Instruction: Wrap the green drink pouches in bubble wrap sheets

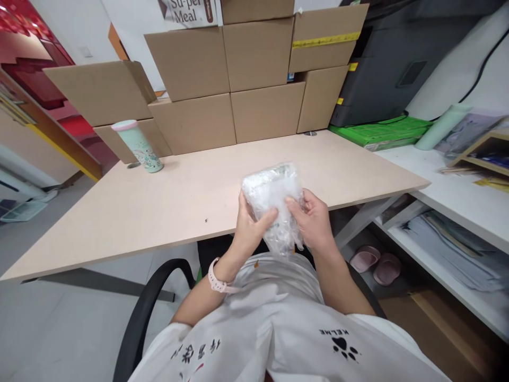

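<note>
Between my two hands is a package wrapped in clear, crinkled plastic, held above the front edge of the desk. Whitish contents show through the wrap, but I cannot make out what they are. My left hand grips its left side, the thumb pressed on the near face. On the right side, my right hand is closed round the wrap with its thumb also on top. The fingers behind the package are partly hidden. Loose plastic hangs from its lower end toward my lap.
A pale wooden desk spreads in front of me. Cardboard boxes are stacked along its back. A mint tumbler with a pink lid stands at the left. To the right are a white shelf unit and pink slippers on the floor.
</note>
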Tool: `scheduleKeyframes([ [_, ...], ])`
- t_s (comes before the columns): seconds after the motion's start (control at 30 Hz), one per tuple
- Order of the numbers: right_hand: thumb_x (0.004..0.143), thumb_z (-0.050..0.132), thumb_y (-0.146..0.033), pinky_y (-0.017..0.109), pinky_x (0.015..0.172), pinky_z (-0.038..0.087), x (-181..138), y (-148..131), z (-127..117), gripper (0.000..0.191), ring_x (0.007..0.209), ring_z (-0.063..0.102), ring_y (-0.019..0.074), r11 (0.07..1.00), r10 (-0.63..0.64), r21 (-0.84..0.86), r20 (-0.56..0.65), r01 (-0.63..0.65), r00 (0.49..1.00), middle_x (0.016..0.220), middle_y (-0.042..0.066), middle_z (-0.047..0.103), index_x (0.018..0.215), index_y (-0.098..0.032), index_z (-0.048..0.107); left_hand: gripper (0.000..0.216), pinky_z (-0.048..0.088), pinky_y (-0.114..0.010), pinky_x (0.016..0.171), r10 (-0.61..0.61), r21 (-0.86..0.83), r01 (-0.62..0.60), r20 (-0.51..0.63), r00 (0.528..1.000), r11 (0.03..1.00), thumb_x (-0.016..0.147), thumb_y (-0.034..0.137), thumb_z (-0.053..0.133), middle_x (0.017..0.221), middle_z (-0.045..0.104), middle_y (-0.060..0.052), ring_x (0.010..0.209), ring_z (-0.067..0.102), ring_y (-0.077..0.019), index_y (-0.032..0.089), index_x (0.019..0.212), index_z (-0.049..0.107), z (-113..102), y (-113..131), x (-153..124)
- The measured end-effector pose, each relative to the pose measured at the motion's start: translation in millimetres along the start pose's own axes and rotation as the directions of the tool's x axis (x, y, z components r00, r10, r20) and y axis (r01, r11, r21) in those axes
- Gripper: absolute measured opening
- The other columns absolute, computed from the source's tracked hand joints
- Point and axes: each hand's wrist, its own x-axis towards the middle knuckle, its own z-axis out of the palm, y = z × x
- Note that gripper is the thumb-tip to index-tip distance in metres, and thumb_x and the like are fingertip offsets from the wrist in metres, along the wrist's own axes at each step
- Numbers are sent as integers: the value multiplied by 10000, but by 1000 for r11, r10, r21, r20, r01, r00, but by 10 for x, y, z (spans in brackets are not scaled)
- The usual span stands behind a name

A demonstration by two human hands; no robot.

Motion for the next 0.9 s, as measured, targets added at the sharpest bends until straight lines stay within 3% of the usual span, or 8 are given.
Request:
scheduleKeyframes([
  [0.07, 854, 649, -507, 411, 775, 565, 117, -18, 28, 321, 891, 674, 274, 964, -53, -266, -96, 25, 994, 986, 67, 714, 1060, -260, 649, 812, 452, -507, 1100, -55, 7, 55, 6, 998, 998, 837, 489, 697, 1454, 524, -114, 1344, 522, -315, 321, 1499, 260, -61, -105, 145],
  [0.17, 870, 618, -478, 500, 946, 523, 318, -26, 62, 451, 1123, 617, 326, 768, -271, -624, -112, 144, 956, 1213, 116, 662, 1261, -254, 595, 797, 425, -550, 1131, -74, 139, 73, 6, 997, 988, 868, 481, 653, 1502, 481, -95, 1429, 432, -324, 348, 1528, 227, -218, -244, 354],
  [0.23, 945, 499, -437, 519, 1092, 432, 429, 13, 102, 445, 1343, 485, 316, 631, -349, -712, 95, 309, 932, 1406, 114, 565, 1346, -252, 553, 806, 328, -576, 1202, -22, 354, 34, -37, 999, 934, 865, 456, 656, 1567, 399, -94, 1503, 305, -335, 325, 1542, 240, -298, -282, 430],
  [0.33, 1009, 331, -399, 535, 1207, 294, 519, 141, 180, 493, 1508, 275, 271, 535, -246, -696, 413, 478, 877, 1586, 60, 386, 1459, -251, 469, 727, 65, -605, 1270, 165, 691, -83, -52, 985, 718, 888, 386, 610, 1661, 209, -88, 1565, 62, -338, 253, 1538, 312, -331, -274, 441],
  [0.43, 1024, 259, -407, 579, 1232, 218, 537, 270, 225, 559, 1535, 201, 262, 523, -121, -704, 498, 481, 859, 1631, 55, 286, 1548, -233, 349, 573, -38, -612, 1260, 188, 826, -193, 107, 976, 530, 949, 329, 472, 1636, 292, -75, 1563, 111, -305, 256, 1511, 387, -333, -286, 420],
  [0.57, 1022, 248, -401, 595, 1225, 232, 551, 333, 223, 570, 1527, 227, 258, 537, -72, -708, 504, 459, 861, 1622, 69, 293, 1557, -226, 339, 525, 86, -620, 1261, 104, 855, -213, 186, 977, 473, 977, 386, 396, 1571, 420, -88, 1518, 281, -312, 264, 1486, 435, -398, -392, 464],
  [0.77, 1012, 287, -413, 581, 1230, 234, 594, 404, 257, 541, 1507, 285, 262, 586, -120, -673, 479, 452, 870, 1595, 74, 356, 1508, -249, 427, 536, 278, -592, 1224, 119, 818, -229, 196, 973, 527, 975, 496, 388, 1547, 453, -95, 1511, 296, -325, 285, 1463, 461, -476, -521, 525],
  [0.9, 980, 398, -473, 553, 1209, 287, 551, 580, 267, 483, 1462, 378, 269, 712, -279, -557, 335, 427, 900, 1542, 47, 460, 1419, -305, 511, 559, 228, -580, 1256, 210, 731, -252, 151, 966, 634, 984, 548, 397, 1589, 379, -82, 1528, 253, -312, 292, 1481, 389, -550, -584, 444],
])
